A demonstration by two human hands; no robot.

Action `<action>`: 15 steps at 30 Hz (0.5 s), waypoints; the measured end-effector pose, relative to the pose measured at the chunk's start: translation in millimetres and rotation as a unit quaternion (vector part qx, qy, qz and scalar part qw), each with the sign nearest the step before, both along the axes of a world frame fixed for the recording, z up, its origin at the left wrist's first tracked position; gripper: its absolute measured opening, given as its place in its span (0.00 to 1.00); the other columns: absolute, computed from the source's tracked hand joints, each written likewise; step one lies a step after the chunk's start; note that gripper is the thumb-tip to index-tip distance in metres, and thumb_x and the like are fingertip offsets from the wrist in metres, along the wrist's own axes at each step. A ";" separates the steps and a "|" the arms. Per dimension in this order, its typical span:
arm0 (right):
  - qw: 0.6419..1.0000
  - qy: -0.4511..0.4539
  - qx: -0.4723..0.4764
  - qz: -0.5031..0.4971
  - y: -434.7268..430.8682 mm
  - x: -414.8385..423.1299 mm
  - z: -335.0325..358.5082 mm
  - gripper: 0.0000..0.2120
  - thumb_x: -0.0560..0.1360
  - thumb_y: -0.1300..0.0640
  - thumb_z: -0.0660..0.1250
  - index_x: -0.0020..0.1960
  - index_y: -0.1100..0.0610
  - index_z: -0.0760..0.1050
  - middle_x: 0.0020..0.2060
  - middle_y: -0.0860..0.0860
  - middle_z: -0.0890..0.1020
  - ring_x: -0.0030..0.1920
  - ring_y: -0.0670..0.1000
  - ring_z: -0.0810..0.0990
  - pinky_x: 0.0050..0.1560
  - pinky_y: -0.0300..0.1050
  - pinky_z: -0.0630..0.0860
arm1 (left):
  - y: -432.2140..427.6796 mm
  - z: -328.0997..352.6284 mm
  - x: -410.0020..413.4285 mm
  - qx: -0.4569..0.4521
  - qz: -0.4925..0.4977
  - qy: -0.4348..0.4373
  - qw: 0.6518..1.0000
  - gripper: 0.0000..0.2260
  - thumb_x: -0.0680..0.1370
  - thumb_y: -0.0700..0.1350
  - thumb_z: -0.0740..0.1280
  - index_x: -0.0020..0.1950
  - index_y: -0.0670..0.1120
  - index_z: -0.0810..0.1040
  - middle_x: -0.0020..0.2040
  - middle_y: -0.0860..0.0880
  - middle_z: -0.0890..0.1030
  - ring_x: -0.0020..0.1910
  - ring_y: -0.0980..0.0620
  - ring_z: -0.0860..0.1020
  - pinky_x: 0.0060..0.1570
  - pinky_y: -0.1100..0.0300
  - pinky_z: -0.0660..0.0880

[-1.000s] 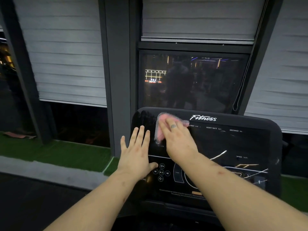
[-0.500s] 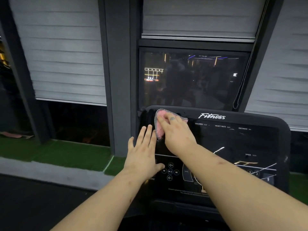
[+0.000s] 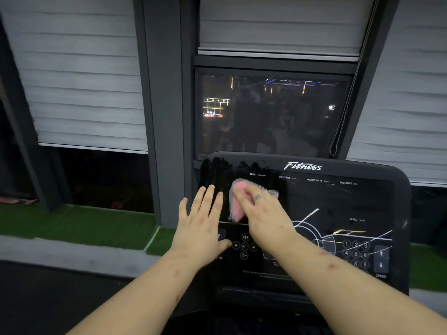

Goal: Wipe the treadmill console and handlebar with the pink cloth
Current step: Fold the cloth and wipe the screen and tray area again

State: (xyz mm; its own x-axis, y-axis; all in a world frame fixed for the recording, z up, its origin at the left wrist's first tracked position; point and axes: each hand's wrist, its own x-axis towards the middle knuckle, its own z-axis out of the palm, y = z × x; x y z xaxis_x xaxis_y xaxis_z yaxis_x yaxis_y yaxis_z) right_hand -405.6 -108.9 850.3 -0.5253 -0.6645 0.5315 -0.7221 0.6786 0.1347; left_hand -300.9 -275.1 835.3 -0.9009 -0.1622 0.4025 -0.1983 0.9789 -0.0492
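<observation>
Right hand presses the pink cloth on the upper left part of the treadmill console.
The right hand's fingers lie straight over the cloth, which sits on the dark glossy panel just below the TIME label, its left edge showing past the fingers. The left hand rests flat with straight, slightly spread fingers at the console's left edge, just beside the cloth, thumb near the media buttons. Farther off are a dark window and grey blinds.
</observation>
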 end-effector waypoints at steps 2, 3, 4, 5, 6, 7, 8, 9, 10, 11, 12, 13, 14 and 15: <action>1.000 0.006 -0.013 -0.021 3.2 -14.6 17.8 0.38 0.74 0.64 0.67 0.82 0.54 0.61 0.75 0.60 0.69 0.70 0.63 0.71 0.69 0.61 0.70 | -0.7 -1.8 2.5 0.002 0.009 -0.008 1.000 0.52 0.76 0.70 0.66 0.84 0.48 0.37 0.83 0.46 0.32 0.82 0.46 0.33 0.79 0.36 0.39; 0.999 0.003 -0.016 -0.034 7.4 -22.0 25.0 0.38 0.76 0.64 0.65 0.83 0.53 0.58 0.76 0.59 0.66 0.71 0.63 0.69 0.71 0.59 0.69 | -0.6 -1.9 2.4 0.001 0.013 -0.011 1.000 0.52 0.76 0.69 0.66 0.84 0.48 0.37 0.83 0.46 0.32 0.82 0.46 0.32 0.79 0.36 0.39; 0.999 -0.002 -0.018 -0.047 13.4 -27.9 30.0 0.37 0.77 0.63 0.65 0.84 0.52 0.56 0.77 0.58 0.65 0.72 0.62 0.68 0.72 0.58 0.67 | 0.2 -1.7 1.7 -0.001 0.015 -0.015 1.000 0.52 0.76 0.69 0.67 0.84 0.48 0.37 0.83 0.45 0.32 0.82 0.46 0.32 0.79 0.35 0.40; 0.998 -0.009 -0.025 -0.058 20.7 -32.2 31.3 0.37 0.78 0.61 0.65 0.84 0.51 0.55 0.77 0.58 0.64 0.72 0.61 0.68 0.72 0.57 0.67 | 1.4 -1.5 0.8 0.000 0.017 -0.019 1.000 0.52 0.76 0.69 0.67 0.84 0.48 0.37 0.83 0.45 0.32 0.82 0.46 0.32 0.79 0.35 0.40; 0.997 -0.013 -0.037 -0.067 29.0 -34.6 28.8 0.37 0.78 0.61 0.65 0.84 0.50 0.55 0.77 0.57 0.63 0.71 0.60 0.68 0.72 0.56 0.67 | 3.0 -1.4 -0.2 0.002 0.019 -0.021 1.000 0.51 0.76 0.68 0.67 0.84 0.47 0.38 0.83 0.45 0.32 0.82 0.45 0.33 0.79 0.35 0.41; 0.996 -0.016 -0.052 -0.073 37.7 -35.1 23.2 0.38 0.78 0.61 0.66 0.83 0.49 0.55 0.76 0.56 0.63 0.69 0.60 0.69 0.71 0.55 0.68 | 4.6 -1.5 -0.8 0.004 0.022 -0.020 1.000 0.51 0.76 0.68 0.67 0.84 0.47 0.38 0.83 0.45 0.32 0.82 0.45 0.33 0.79 0.35 0.41; 0.995 -0.018 -0.063 -0.077 47.1 -33.4 14.6 0.39 0.77 0.62 0.67 0.83 0.49 0.55 0.76 0.55 0.63 0.68 0.60 0.70 0.70 0.55 0.70 | 6.1 -2.0 -1.2 0.004 0.025 -0.019 0.999 0.52 0.77 0.68 0.67 0.84 0.47 0.38 0.83 0.45 0.32 0.82 0.45 0.33 0.79 0.35 0.42; 0.994 -0.021 -0.073 -0.080 57.0 -29.5 3.6 0.40 0.76 0.62 0.69 0.83 0.49 0.56 0.76 0.54 0.63 0.66 0.60 0.71 0.68 0.55 0.71 | 7.3 -2.4 -1.2 0.002 0.028 -0.020 0.999 0.52 0.76 0.68 0.67 0.84 0.47 0.37 0.83 0.44 0.32 0.82 0.44 0.33 0.79 0.35 0.43; 0.993 -0.024 -0.079 -0.085 67.0 -24.8 -9.8 0.42 0.74 0.63 0.70 0.83 0.50 0.56 0.76 0.54 0.62 0.65 0.59 0.72 0.67 0.56 0.73 | 8.3 -2.8 -1.0 0.001 0.031 -0.022 0.999 0.52 0.76 0.68 0.67 0.84 0.46 0.37 0.83 0.44 0.31 0.82 0.44 0.33 0.79 0.35 0.43; 0.992 -0.029 -0.083 -0.092 77.2 -18.7 -23.5 0.43 0.73 0.64 0.72 0.83 0.50 0.57 0.76 0.54 0.62 0.64 0.59 0.73 0.66 0.56 0.74 | 9.2 -3.4 -0.7 0.001 0.033 -0.025 0.999 0.52 0.77 0.68 0.67 0.84 0.46 0.36 0.83 0.44 0.31 0.82 0.44 0.33 0.79 0.35 0.44; 0.991 -0.040 -0.083 -0.097 86.6 -12.3 -35.9 0.45 0.71 0.65 0.73 0.83 0.51 0.59 0.75 0.53 0.62 0.64 0.59 0.73 0.64 0.56 0.75 | 10.2 -3.5 -0.5 0.001 0.035 -0.027 0.999 0.53 0.77 0.68 0.67 0.84 0.46 0.36 0.82 0.44 0.31 0.82 0.44 0.33 0.80 0.35 0.44; 0.990 -0.052 -0.080 -0.101 94.2 -7.0 -45.9 0.45 0.70 0.66 0.73 0.83 0.51 0.59 0.75 0.53 0.62 0.63 0.59 0.74 0.64 0.56 0.76 | 11.0 -3.6 -0.8 0.001 0.036 -0.026 0.999 0.53 0.77 0.67 0.68 0.84 0.46 0.36 0.82 0.44 0.31 0.82 0.44 0.33 0.80 0.35 0.44; 0.990 -0.063 -0.074 -0.106 98.8 -4.9 -52.4 0.46 0.71 0.65 0.72 0.83 0.50 0.57 0.75 0.53 0.62 0.64 0.60 0.74 0.65 0.56 0.75 | 11.7 -3.3 -1.1 0.002 0.037 -0.025 0.999 0.53 0.76 0.67 0.68 0.84 0.46 0.36 0.83 0.44 0.31 0.82 0.44 0.33 0.80 0.35 0.45; 0.989 -0.070 -0.065 -0.110 101.0 -6.0 -54.8 0.45 0.73 0.65 0.71 0.84 0.49 0.53 0.75 0.53 0.61 0.65 0.59 0.73 0.67 0.55 0.74 | 12.4 -3.0 -1.4 0.004 0.037 -0.025 0.999 0.53 0.76 0.67 0.68 0.84 0.46 0.37 0.83 0.44 0.31 0.82 0.44 0.33 0.80 0.35 0.45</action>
